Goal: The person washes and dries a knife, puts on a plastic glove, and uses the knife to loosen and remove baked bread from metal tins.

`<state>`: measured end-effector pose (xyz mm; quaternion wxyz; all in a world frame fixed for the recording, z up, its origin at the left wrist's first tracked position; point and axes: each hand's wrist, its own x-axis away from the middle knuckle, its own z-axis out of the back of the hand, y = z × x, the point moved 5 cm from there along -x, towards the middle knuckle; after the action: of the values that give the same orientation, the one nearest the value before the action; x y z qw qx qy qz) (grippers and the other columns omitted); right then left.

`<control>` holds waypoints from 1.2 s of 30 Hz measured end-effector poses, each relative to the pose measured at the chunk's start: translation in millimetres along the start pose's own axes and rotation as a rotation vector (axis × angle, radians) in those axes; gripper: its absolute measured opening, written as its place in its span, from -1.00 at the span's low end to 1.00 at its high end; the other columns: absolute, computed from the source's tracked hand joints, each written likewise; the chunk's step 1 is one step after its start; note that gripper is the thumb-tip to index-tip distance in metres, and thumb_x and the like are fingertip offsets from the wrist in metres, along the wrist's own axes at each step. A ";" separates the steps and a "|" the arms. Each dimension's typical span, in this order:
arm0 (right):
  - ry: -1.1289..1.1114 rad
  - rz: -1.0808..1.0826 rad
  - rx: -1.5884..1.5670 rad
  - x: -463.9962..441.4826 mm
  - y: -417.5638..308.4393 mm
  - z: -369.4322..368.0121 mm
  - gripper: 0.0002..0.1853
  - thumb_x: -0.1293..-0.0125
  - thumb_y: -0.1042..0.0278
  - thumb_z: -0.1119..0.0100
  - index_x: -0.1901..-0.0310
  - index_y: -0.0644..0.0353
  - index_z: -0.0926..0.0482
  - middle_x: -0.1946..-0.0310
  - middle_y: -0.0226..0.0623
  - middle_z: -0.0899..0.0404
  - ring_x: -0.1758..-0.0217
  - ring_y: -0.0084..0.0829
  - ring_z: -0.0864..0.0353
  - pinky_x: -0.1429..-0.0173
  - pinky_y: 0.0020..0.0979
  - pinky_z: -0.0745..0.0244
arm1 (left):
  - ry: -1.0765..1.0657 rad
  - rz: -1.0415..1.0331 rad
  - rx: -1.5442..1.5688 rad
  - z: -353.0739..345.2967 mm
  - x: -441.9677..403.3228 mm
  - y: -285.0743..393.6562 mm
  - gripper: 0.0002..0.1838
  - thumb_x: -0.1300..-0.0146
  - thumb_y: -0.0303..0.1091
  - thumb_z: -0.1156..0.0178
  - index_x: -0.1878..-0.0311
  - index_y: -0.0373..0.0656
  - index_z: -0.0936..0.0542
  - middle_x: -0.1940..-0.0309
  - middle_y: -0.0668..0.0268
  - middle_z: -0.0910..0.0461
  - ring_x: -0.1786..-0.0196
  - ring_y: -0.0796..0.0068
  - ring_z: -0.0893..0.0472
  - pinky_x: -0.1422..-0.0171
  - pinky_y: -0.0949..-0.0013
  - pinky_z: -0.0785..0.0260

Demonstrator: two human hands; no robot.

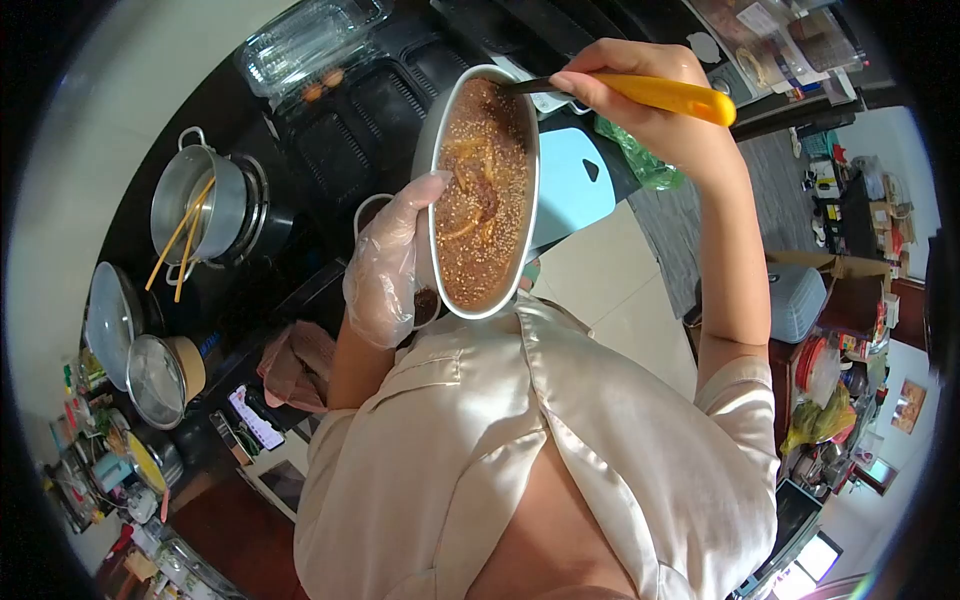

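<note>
My left hand (385,262), in a clear plastic glove, holds a white oval bowl (432,150) by its side, the thumb over the rim. Brown sauce with sesame seeds and pale strips (480,220) fills the bowl, which looks tilted. My bare right hand (635,95) is closed around a yellow-handled utensil (672,97). Its dark shaft reaches over the bowl's far rim, and the tip is hidden or too dark to make out at the sauce.
A pot (225,205) with chopsticks across it stands on the stove at the left. Black trays (340,150) and a clear container (300,45) lie beyond. A light blue cutting board (570,185) and green plastic bag (645,160) are right of the bowl.
</note>
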<state>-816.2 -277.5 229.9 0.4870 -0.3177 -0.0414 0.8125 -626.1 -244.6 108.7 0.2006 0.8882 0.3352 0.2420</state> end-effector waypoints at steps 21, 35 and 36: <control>-0.286 -0.738 -0.815 61.6 24.5 -102.0 -0.79 -0.19 0.36 -0.09 0.52 0.30 -0.48 0.62 -0.26 -0.58 0.55 -0.53 -0.62 0.43 -0.58 -0.55 | 0.067 -0.401 -0.062 51.6 -33.3 11.8 -0.33 -0.17 -0.14 -0.12 -0.25 -0.36 -0.20 -0.09 0.00 -0.40 -0.08 0.17 -0.50 -0.18 0.14 -0.37; 0.218 -0.517 -0.726 5.0 30.2 -51.5 -0.71 -0.21 0.19 -0.18 0.50 0.27 -0.55 0.56 -0.35 -0.58 0.52 -0.53 -0.62 0.44 -0.58 -0.52 | 0.123 -0.426 -0.104 54.4 -13.9 21.7 -0.32 -0.20 0.00 -0.06 -0.20 -0.39 -0.26 -0.05 0.02 -0.44 -0.04 0.26 -0.54 -0.14 0.26 -0.44; 0.199 -0.406 -0.620 -5.6 28.5 -51.6 -0.70 -0.19 0.17 -0.21 0.50 0.26 -0.55 0.59 -0.37 -0.57 0.53 -0.56 -0.61 0.45 -0.57 -0.49 | 0.125 -0.407 -0.023 42.6 -9.2 21.6 -0.42 -0.25 -0.12 -0.02 -0.18 -0.39 -0.29 0.00 0.03 -0.47 -0.01 0.29 -0.55 -0.10 0.26 -0.44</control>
<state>-807.5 -309.5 180.9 0.5204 -0.5126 -0.2999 0.6136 -597.4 -274.3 83.0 0.2342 0.7831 0.5168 0.2547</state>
